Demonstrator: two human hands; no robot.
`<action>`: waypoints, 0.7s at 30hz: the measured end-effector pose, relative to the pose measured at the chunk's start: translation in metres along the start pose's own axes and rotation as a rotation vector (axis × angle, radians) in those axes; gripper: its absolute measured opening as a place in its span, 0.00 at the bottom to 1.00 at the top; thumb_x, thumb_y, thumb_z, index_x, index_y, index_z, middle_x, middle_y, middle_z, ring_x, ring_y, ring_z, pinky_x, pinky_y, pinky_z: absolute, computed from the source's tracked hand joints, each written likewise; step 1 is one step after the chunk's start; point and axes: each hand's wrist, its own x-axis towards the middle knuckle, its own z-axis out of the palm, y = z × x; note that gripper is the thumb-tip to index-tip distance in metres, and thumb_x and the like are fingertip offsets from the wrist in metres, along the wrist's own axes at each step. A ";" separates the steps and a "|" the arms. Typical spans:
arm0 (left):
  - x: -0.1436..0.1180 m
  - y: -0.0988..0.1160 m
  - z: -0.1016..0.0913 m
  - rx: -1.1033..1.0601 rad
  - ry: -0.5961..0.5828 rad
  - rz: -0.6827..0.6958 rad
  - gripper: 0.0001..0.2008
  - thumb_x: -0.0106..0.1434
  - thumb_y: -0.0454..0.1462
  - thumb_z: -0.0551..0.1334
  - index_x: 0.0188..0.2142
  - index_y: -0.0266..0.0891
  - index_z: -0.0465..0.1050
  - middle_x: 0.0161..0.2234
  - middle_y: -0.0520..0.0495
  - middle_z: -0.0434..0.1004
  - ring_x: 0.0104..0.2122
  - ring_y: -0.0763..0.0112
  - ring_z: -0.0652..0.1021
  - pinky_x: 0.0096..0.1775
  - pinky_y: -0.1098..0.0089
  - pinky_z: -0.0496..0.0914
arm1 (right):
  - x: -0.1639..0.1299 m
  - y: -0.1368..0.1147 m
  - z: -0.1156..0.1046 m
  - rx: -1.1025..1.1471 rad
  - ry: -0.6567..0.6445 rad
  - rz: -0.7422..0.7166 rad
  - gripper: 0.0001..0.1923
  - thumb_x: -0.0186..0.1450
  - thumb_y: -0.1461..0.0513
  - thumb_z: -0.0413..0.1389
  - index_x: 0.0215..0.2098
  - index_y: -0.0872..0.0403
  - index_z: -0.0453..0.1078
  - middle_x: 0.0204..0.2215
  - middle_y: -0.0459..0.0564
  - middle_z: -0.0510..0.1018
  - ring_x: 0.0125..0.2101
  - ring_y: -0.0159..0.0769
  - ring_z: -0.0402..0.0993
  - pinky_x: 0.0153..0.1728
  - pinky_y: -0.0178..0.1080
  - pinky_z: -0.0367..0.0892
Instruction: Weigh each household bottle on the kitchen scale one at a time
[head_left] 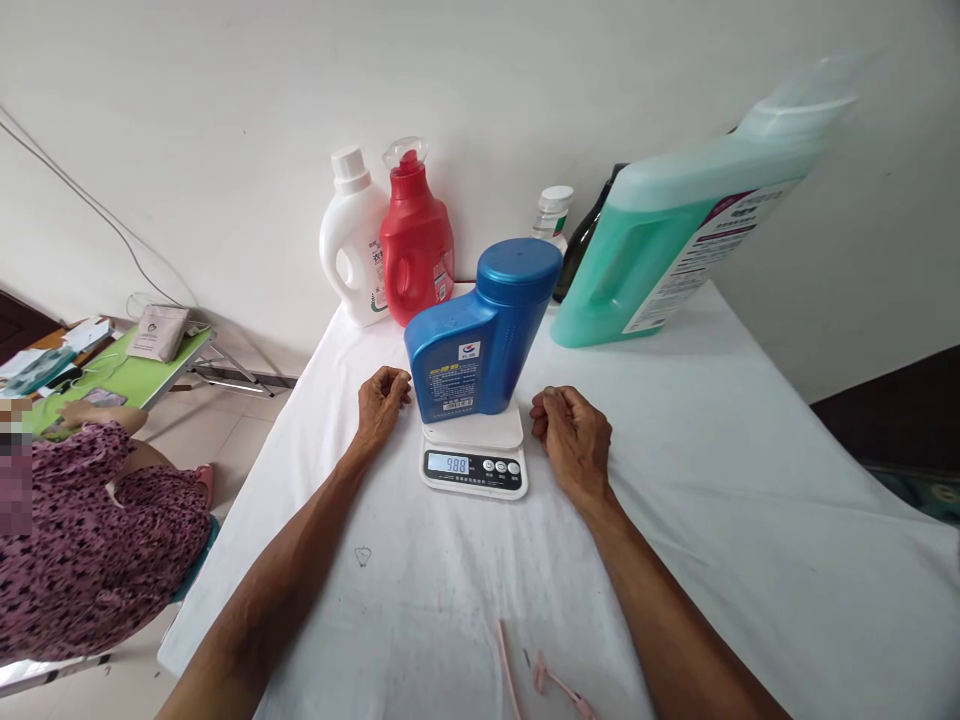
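A blue bottle [480,340] with a wide round cap stands upright on a white kitchen scale [475,484], whose display reads 988. To the left of the bottle my left hand [384,402] rests on the cloth, fingers curled in, close to the bottle's side but not gripping it. My right hand [576,438] lies to the right of the scale with its fingers also curled. No object shows in either hand.
Against the wall stand a white jug [352,240], a red jug [416,240], a white-capped bottle [553,210], a dark bottle [586,240] and a large green jug [660,250]. Thin pink pieces [555,680] lie in front. A person [105,540] sits by a green table [142,375].
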 end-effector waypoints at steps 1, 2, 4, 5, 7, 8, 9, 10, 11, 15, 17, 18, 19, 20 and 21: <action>0.000 0.000 0.000 0.001 -0.001 0.001 0.17 0.64 0.49 0.67 0.27 0.40 0.73 0.22 0.52 0.74 0.22 0.73 0.73 0.28 0.70 0.67 | 0.000 0.000 0.000 0.001 -0.001 0.000 0.21 0.69 0.45 0.54 0.27 0.50 0.70 0.24 0.47 0.77 0.21 0.33 0.70 0.22 0.35 0.65; 0.000 0.001 0.000 0.002 -0.003 0.003 0.16 0.64 0.48 0.67 0.27 0.40 0.73 0.22 0.52 0.73 0.22 0.73 0.72 0.28 0.71 0.67 | 0.000 0.000 0.000 0.003 -0.001 0.001 0.21 0.69 0.45 0.54 0.27 0.50 0.70 0.24 0.47 0.77 0.21 0.32 0.70 0.22 0.35 0.64; 0.000 0.001 0.000 0.004 -0.004 0.009 0.16 0.64 0.48 0.66 0.27 0.39 0.73 0.22 0.52 0.73 0.22 0.74 0.72 0.28 0.71 0.66 | 0.000 0.000 0.000 0.006 -0.001 0.003 0.21 0.69 0.45 0.54 0.27 0.50 0.70 0.24 0.47 0.77 0.21 0.32 0.69 0.22 0.35 0.64; 0.000 0.001 0.000 0.006 -0.005 0.011 0.16 0.64 0.48 0.66 0.27 0.39 0.73 0.22 0.52 0.73 0.22 0.74 0.72 0.28 0.71 0.66 | 0.000 0.000 0.001 0.008 0.000 0.004 0.21 0.69 0.45 0.54 0.27 0.50 0.70 0.24 0.47 0.77 0.21 0.32 0.69 0.22 0.35 0.64; 0.000 0.001 0.000 0.012 -0.008 0.011 0.16 0.64 0.48 0.65 0.27 0.39 0.73 0.22 0.53 0.73 0.22 0.75 0.71 0.28 0.71 0.66 | 0.000 0.001 0.001 0.013 0.002 0.006 0.21 0.69 0.45 0.54 0.27 0.51 0.70 0.24 0.47 0.76 0.21 0.32 0.69 0.23 0.35 0.64; 0.000 0.000 0.000 0.016 -0.010 0.007 0.16 0.64 0.48 0.65 0.27 0.39 0.73 0.22 0.53 0.73 0.22 0.75 0.71 0.28 0.72 0.66 | 0.000 0.001 0.001 0.015 0.002 0.006 0.22 0.68 0.45 0.54 0.27 0.51 0.70 0.24 0.47 0.76 0.21 0.32 0.69 0.23 0.35 0.64; 0.000 0.000 0.000 0.020 -0.011 0.004 0.16 0.64 0.48 0.65 0.28 0.39 0.73 0.22 0.53 0.73 0.22 0.75 0.71 0.27 0.72 0.66 | 0.000 0.001 0.001 0.016 0.000 0.007 0.22 0.68 0.45 0.54 0.27 0.51 0.70 0.24 0.47 0.76 0.21 0.32 0.69 0.23 0.35 0.64; 0.000 0.000 0.000 0.022 -0.011 0.001 0.16 0.64 0.48 0.65 0.28 0.39 0.73 0.22 0.53 0.73 0.22 0.75 0.71 0.27 0.72 0.66 | 0.000 0.001 0.001 0.015 -0.001 0.008 0.22 0.68 0.45 0.54 0.27 0.51 0.70 0.24 0.47 0.76 0.21 0.32 0.69 0.23 0.35 0.64; 0.000 -0.001 0.000 0.024 -0.010 -0.001 0.16 0.64 0.48 0.65 0.28 0.39 0.73 0.22 0.53 0.73 0.22 0.75 0.71 0.27 0.72 0.66 | 0.000 0.001 0.001 0.014 -0.003 0.008 0.21 0.69 0.45 0.54 0.27 0.51 0.70 0.24 0.47 0.76 0.21 0.32 0.69 0.23 0.35 0.64; 0.000 -0.001 0.000 0.033 -0.009 0.009 0.16 0.64 0.48 0.64 0.27 0.39 0.72 0.22 0.52 0.73 0.22 0.74 0.71 0.27 0.71 0.65 | 0.000 0.000 0.000 0.006 -0.004 -0.001 0.20 0.69 0.46 0.53 0.27 0.51 0.70 0.24 0.47 0.76 0.21 0.32 0.69 0.23 0.35 0.64; 0.000 0.000 0.000 0.034 -0.011 0.012 0.16 0.64 0.48 0.64 0.28 0.39 0.73 0.22 0.53 0.73 0.22 0.74 0.71 0.28 0.71 0.66 | 0.000 0.000 0.000 0.008 -0.004 -0.002 0.20 0.69 0.47 0.53 0.27 0.51 0.70 0.24 0.46 0.76 0.21 0.31 0.69 0.23 0.35 0.64; 0.000 0.000 0.000 0.033 -0.012 0.011 0.16 0.64 0.48 0.64 0.28 0.39 0.73 0.22 0.53 0.73 0.22 0.74 0.71 0.28 0.71 0.66 | 0.000 0.000 0.000 0.009 -0.004 -0.002 0.20 0.69 0.47 0.53 0.27 0.51 0.70 0.24 0.46 0.76 0.21 0.31 0.69 0.23 0.35 0.64; 0.000 0.001 0.000 0.032 -0.015 0.009 0.16 0.64 0.48 0.64 0.28 0.40 0.73 0.22 0.53 0.72 0.22 0.74 0.71 0.28 0.71 0.66 | 0.000 0.000 0.000 0.011 -0.002 -0.002 0.20 0.69 0.47 0.53 0.27 0.51 0.70 0.24 0.46 0.76 0.21 0.31 0.69 0.23 0.35 0.64; 0.000 0.001 0.000 0.032 -0.016 0.008 0.15 0.64 0.48 0.64 0.28 0.40 0.73 0.22 0.53 0.72 0.22 0.74 0.71 0.28 0.71 0.66 | 0.000 0.000 0.000 0.013 0.001 -0.003 0.20 0.69 0.47 0.54 0.27 0.51 0.70 0.24 0.46 0.76 0.21 0.31 0.69 0.24 0.35 0.65; 0.000 0.001 0.000 0.033 -0.017 0.008 0.15 0.64 0.48 0.65 0.28 0.40 0.73 0.22 0.53 0.72 0.22 0.74 0.71 0.28 0.71 0.66 | 0.000 0.000 0.001 0.013 0.003 -0.005 0.20 0.69 0.46 0.54 0.27 0.51 0.70 0.24 0.46 0.76 0.21 0.31 0.69 0.24 0.35 0.65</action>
